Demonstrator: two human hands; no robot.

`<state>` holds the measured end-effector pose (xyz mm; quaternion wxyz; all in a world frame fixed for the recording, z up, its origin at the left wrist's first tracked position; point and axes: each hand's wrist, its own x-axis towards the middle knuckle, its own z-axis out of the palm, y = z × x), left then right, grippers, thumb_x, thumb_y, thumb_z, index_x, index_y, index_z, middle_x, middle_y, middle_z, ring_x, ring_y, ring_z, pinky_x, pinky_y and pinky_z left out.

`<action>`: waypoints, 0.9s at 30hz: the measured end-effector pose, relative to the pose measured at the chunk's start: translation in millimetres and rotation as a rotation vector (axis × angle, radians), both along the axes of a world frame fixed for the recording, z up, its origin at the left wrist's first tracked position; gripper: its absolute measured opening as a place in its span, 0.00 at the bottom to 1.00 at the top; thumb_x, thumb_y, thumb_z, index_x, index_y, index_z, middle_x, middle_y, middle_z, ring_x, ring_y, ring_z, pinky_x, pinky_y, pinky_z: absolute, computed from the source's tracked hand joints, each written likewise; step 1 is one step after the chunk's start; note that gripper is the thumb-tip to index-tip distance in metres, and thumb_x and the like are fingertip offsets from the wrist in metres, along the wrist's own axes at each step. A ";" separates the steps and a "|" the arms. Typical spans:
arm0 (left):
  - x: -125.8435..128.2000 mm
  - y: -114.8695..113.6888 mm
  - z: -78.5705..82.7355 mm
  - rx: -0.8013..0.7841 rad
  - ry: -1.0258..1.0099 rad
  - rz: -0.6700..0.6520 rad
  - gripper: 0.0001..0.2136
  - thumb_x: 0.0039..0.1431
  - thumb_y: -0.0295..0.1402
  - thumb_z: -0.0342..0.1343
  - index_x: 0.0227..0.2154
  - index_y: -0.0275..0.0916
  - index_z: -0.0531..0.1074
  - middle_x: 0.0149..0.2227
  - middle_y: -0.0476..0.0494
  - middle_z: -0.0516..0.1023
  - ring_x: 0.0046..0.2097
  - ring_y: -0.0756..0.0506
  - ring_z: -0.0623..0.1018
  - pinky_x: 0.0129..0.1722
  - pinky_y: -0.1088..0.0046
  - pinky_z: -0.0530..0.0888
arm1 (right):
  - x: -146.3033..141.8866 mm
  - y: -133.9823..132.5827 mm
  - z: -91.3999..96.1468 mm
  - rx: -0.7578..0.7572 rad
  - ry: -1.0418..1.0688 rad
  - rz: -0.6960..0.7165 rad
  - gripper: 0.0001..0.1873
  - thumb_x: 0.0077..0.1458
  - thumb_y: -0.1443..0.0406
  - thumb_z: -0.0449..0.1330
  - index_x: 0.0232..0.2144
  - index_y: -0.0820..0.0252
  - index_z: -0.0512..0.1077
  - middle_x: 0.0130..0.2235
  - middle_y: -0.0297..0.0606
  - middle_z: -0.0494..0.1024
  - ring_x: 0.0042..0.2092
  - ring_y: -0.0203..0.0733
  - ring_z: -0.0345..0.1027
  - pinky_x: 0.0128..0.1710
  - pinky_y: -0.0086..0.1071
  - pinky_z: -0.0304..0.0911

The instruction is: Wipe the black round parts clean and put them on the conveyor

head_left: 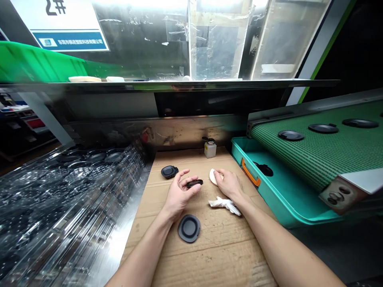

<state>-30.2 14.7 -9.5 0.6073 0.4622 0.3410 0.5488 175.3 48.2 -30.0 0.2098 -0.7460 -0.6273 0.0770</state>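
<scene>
Over the cardboard sheet (227, 255), my left hand (179, 193) grips a small black plastic part (194, 183) between thumb and fingers, seen nearly edge-on. My right hand (229, 183) pinches a round white pad (213, 176) close to it. Just below the right hand lies a crumpled white cloth (224, 204). A dark grey round lid-like part (189, 228) rests flat on the cardboard, nearer me than the left hand. Beyond the left hand sits another black round part (169, 172), possibly stacked. A small white bottle (210, 148) with a dark cap stands at the far edge.
At right, a teal bin (278, 207) with an orange handle holds black parts, partly under a green conveyor belt (323, 147) carrying several black discs. Clear plastic trays (68, 199) of black parts fill the left. A metal shelf (191, 85) crosses above, bearing a green crate (38, 63).
</scene>
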 end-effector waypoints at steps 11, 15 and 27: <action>13.4 -14.5 11.9 0.301 0.090 0.234 0.38 0.37 0.21 0.69 0.55 0.42 0.64 0.55 0.37 0.71 0.59 0.41 0.68 0.61 0.66 0.61 | 1.9 1.0 -3.9 0.048 -0.003 0.018 0.27 0.62 0.48 0.41 0.45 0.51 0.74 0.39 0.41 0.79 0.42 0.46 0.72 0.36 0.32 0.56; 19.1 -20.4 17.9 0.263 -0.009 0.274 0.39 0.33 0.18 0.69 0.53 0.42 0.66 0.54 0.38 0.72 0.59 0.41 0.68 0.60 0.67 0.63 | 1.4 1.7 -3.9 0.048 -0.003 0.009 0.25 0.62 0.48 0.42 0.46 0.49 0.74 0.39 0.40 0.79 0.42 0.46 0.72 0.35 0.32 0.56; 23.8 -26.3 24.8 0.265 -0.088 0.352 0.43 0.32 0.16 0.69 0.54 0.46 0.62 0.53 0.42 0.74 0.58 0.44 0.70 0.59 0.71 0.65 | 2.2 -0.3 -2.3 0.028 -0.014 0.016 0.27 0.62 0.48 0.41 0.45 0.51 0.74 0.39 0.41 0.79 0.42 0.46 0.72 0.36 0.32 0.57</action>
